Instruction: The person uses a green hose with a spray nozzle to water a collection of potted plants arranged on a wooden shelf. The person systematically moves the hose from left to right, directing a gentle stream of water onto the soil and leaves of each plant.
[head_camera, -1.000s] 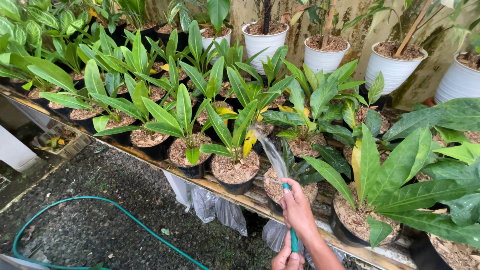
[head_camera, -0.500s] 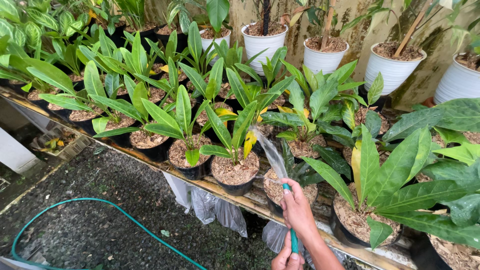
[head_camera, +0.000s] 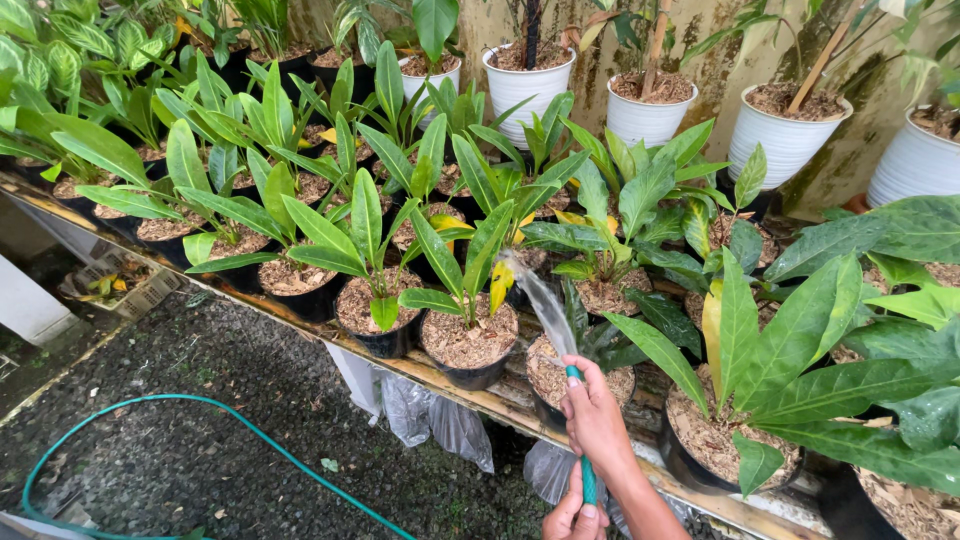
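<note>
Teal garden hose (head_camera: 588, 480) runs up from the bottom edge of the view, gripped by both of the person's hands. The right hand (head_camera: 597, 418) is the upper and farther one, fingers wrapped closed around the hose just behind its tip, with the thumb or a finger pressed over the opening so the water fans out. The left hand (head_camera: 572, 517) sits lower, nearly at the bottom edge, also curled shut around the hose just below the right wrist; only part of it shows.

The hose's long axis between the hands runs almost straight up and away from the person, tilting slightly left at the tip. From that tip a stream of water (head_camera: 538, 300) arcs up and to the left, reaching toward a black pot (head_camera: 468, 352) of brown bark mulch holding a plant with long green leaves and one yellow leaf. That pot lies ahead and left of the right hand, near but apart from it. Just beside the right hand, directly ahead, sits another dark pot (head_camera: 552, 375) of mulch.

Many similar potted plants crowd a low wooden shelf (head_camera: 330, 338) running from upper left to lower right. White ribbed pots (head_camera: 786, 140) stand along a stained wall behind. At lower left, the rest of the hose curves across dark gravel ground (head_camera: 200, 440).
</note>
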